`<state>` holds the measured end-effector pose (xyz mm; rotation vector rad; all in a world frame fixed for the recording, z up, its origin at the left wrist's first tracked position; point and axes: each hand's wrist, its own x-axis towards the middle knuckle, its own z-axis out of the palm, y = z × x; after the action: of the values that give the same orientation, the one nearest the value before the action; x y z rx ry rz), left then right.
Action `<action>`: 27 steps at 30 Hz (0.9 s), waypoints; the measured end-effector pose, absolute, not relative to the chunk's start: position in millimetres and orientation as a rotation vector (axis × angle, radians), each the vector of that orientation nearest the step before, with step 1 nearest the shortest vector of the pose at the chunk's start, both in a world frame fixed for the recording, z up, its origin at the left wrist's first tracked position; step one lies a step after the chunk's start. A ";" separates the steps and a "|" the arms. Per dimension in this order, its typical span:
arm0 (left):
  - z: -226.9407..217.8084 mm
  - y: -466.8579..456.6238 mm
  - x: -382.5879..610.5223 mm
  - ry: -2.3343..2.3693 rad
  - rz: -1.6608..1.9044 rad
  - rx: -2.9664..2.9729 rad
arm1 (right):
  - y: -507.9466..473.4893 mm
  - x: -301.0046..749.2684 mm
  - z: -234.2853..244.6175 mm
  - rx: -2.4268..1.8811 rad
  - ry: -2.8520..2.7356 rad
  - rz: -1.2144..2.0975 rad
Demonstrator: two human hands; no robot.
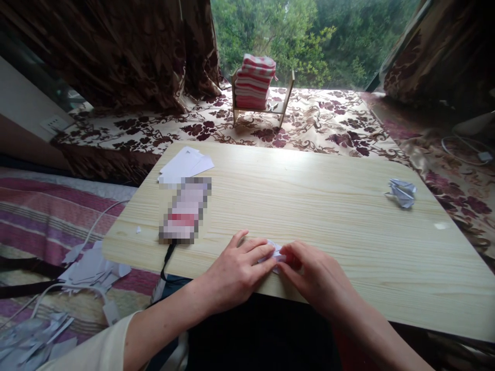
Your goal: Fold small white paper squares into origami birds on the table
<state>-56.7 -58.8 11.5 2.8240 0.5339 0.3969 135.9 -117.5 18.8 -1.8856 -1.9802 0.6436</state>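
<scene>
A small piece of folded white paper (pixel 276 248) lies at the table's near edge, partly hidden under my fingers. My left hand (pixel 242 263) holds it from the left, thumb and index finger against the paper and the other fingers resting beside it. From the other side my right hand (pixel 309 265) pinches the paper's right part between thumb and fingertips. The exact folds cannot be made out. At the table's far right sits a folded paper figure (pixel 402 194) with pointed parts, apart from both hands.
A blurred phone-like device (pixel 185 211) with a black cord lies left of my hands. Behind it are white paper sheets (pixel 186 165). Paper scraps (pixel 95 265) and white cables cover the bed at left. A small wooden rack (pixel 284 100) holds folded pink-striped cloths (pixel 253 82) on the window ledge.
</scene>
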 end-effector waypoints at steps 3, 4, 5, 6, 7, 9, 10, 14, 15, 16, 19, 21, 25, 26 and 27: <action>11.5 -59.6 -56.7 0.549 0.395 2.814 | -118.7 136.0 17.4 -1.884 -1.958 0.675; 11.4 -59.9 -56.7 0.552 0.396 2.811 | -118.6 135.9 17.0 -1.886 -1.967 0.675; 11.2 -60.1 -56.7 0.554 0.398 2.810 | -118.6 135.8 16.5 -1.883 -1.980 0.662; 11.0 -60.2 -56.7 0.556 0.400 2.810 | -118.5 135.6 16.1 -1.874 -1.997 0.633; 10.8 -60.3 -56.7 0.558 0.400 2.811 | -118.6 135.3 15.7 -1.860 -2.018 0.585; 10.7 -60.4 -56.8 0.560 0.398 2.813 | -119.5 134.4 15.4 -1.819 -2.071 0.437; 10.8 -60.3 -56.9 0.558 0.396 2.813 | -120.3 133.8 15.6 -1.791 -2.103 0.353; 11.2 -60.2 -57.3 0.547 0.384 2.802 | -125.4 132.6 17.5 -1.659 -2.218 0.091; 11.2 -60.2 -57.4 0.549 0.386 2.797 | -126.7 132.8 17.8 -1.633 -2.235 0.050; 11.1 -60.2 -57.6 0.552 0.388 2.791 | -128.0 133.1 17.9 -1.612 -2.249 0.016; 10.5 -60.4 -58.1 0.556 0.394 2.783 | -131.1 134.8 16.4 -1.551 -2.276 -0.034; 10.3 -60.6 -58.2 0.554 0.399 2.787 | -132.6 135.8 14.8 -1.517 -2.285 -0.036; 10.8 -61.0 -57.5 0.557 0.401 2.803 | -134.3 136.5 12.8 -1.493 -2.287 -0.043; 10.8 -61.1 -57.3 0.558 0.400 2.804 | -134.6 136.3 12.7 -1.489 -2.290 -0.043; 10.8 -61.2 -57.0 0.559 0.401 2.803 | -134.9 136.1 12.6 -1.483 -2.294 -0.044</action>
<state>-57.0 -61.2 10.8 2.8026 0.5593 0.4011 136.1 -134.9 12.6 -1.4829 -2.2939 -0.0435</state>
